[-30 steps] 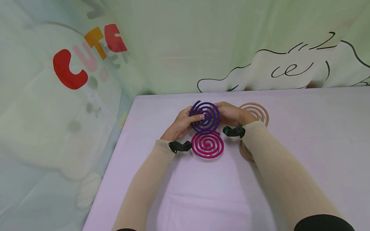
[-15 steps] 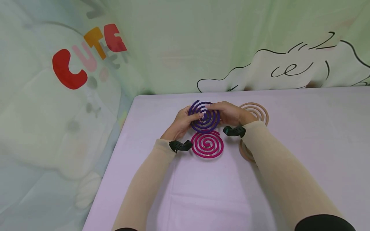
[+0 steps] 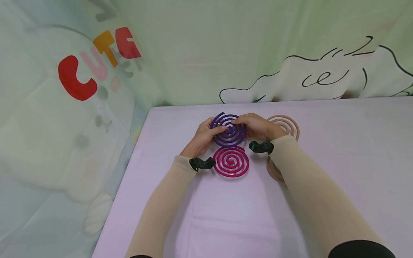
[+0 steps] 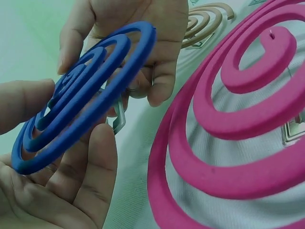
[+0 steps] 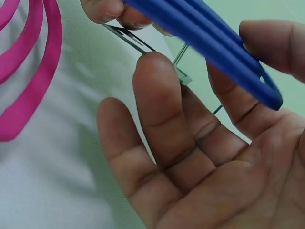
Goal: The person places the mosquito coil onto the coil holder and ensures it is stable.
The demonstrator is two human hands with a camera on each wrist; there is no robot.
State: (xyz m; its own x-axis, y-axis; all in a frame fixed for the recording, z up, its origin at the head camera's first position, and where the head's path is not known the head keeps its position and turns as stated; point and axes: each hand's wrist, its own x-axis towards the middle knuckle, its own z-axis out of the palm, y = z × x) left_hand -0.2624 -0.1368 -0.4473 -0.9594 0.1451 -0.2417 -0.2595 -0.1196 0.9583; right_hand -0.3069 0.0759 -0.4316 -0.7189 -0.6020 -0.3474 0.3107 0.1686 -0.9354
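Observation:
A blue-purple mosquito coil (image 3: 229,129) is held tilted above the table between both hands. My left hand (image 3: 201,138) pinches its left side, with the thumb on top near the centre and fingers beneath. From the right, my right hand (image 3: 259,128) grips the edge, its thumb over the upper rings. Under the coil, a thin metal stand (image 5: 131,38) shows between the fingers in the right wrist view; how it joins the coil is partly hidden. Just nearer to me, a pink mosquito coil (image 3: 230,162) sits raised over a metal stand (image 4: 293,131), seen in the left wrist view.
A tan coil (image 3: 294,125) lies behind my right wrist, and another tan coil (image 3: 274,172) is mostly covered by the right sleeve. The pale tabletop (image 3: 219,215) ends at the back against a printed cloth (image 3: 193,53).
My right thumb has come over the top of the blue-purple coil, where before it was at the edge. The coil has tipped and shifted slightly. The pink and tan coils stay put.

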